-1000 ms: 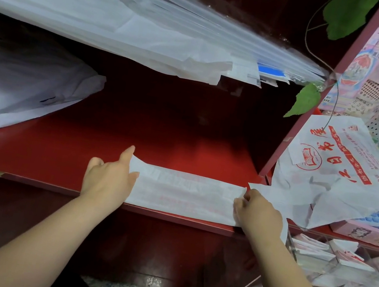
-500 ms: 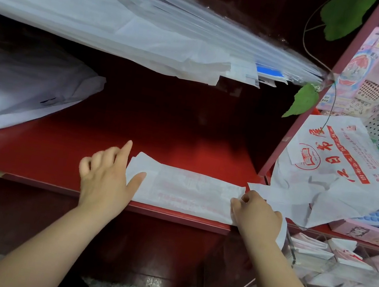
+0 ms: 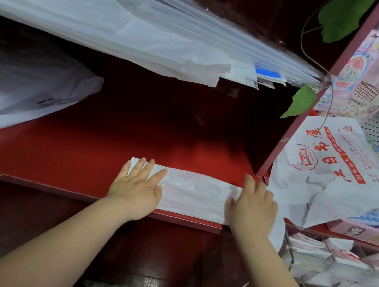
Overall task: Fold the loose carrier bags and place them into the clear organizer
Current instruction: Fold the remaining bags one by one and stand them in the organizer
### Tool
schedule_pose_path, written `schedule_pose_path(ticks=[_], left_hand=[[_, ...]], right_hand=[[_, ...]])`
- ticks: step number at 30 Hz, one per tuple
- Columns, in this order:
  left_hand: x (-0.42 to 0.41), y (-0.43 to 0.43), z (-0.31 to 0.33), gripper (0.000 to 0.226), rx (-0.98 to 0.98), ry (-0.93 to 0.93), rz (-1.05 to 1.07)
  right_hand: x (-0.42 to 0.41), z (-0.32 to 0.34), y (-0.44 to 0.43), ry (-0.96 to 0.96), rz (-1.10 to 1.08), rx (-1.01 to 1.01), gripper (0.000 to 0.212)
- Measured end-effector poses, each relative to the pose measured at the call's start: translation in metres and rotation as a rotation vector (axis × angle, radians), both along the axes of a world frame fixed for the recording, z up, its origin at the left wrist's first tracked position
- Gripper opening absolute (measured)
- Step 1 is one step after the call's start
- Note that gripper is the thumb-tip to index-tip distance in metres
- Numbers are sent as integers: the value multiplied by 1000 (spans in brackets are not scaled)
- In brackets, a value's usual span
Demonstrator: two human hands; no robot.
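Pressing folded bag [image 3: 194, 196], fingers [image 3: 146, 168] (flat) atop.

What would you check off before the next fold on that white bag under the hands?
1. Bag strip lies flat on the red shelf: ok.
2. Left hand presses its left end flat: ok.
3. Right hand presses its right end: ok.
4. Creases sharp: cannot tell.
5. Clear organizer has a free slot: cannot tell, blurred.
6. Next loose bag lies at right: ok.

Red Chinese print on loose carrier bag [image 3: 332, 188]; 日 legible.
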State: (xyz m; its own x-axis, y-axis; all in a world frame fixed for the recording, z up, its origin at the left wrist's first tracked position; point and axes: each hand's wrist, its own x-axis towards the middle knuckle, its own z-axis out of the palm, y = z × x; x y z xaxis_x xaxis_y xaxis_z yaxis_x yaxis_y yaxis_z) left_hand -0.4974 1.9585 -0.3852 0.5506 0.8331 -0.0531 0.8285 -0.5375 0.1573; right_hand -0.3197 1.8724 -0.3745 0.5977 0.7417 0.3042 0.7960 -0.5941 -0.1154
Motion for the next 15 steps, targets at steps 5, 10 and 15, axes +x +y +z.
schedule_pose_path(ticks=[5, 10, 15], left_hand=[[0, 0, 1, 51, -34, 13, -6], [-5, 3, 3, 51, -59, 30, -4], [-23, 10, 3, 55, -62, 43, -11]], right_hand=[[-44, -1, 20, 89, 445, -72, 62], [-39, -8, 15, 241, 440, -268, 50], [8, -7, -13, 178, 334, -260, 47]])
